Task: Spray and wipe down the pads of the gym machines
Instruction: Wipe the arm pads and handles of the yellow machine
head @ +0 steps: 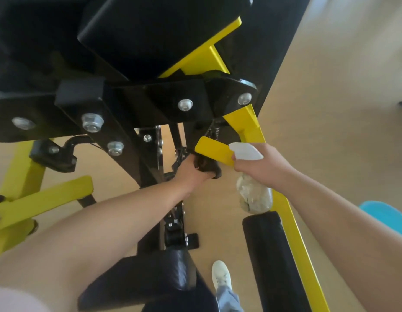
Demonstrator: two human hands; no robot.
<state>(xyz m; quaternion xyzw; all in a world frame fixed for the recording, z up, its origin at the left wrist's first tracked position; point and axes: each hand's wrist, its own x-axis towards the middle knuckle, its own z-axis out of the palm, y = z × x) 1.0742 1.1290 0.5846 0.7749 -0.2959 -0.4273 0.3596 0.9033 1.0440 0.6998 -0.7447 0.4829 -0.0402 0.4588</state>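
Right hand (259, 164) grips clear crinkled spray bottle (254, 195).

Definitely a gym. It was a big yellow steel frame (255, 122) with black bolted plates (173, 102) and chunky hex nuts (92, 122), plus thick black vinyl pads: a large one (155, 30) up top, a roller pad (268, 255) lower right, another pad (150, 278) at the bottom. Plain tan floor (330, 109) all around, and the machine stood on it.
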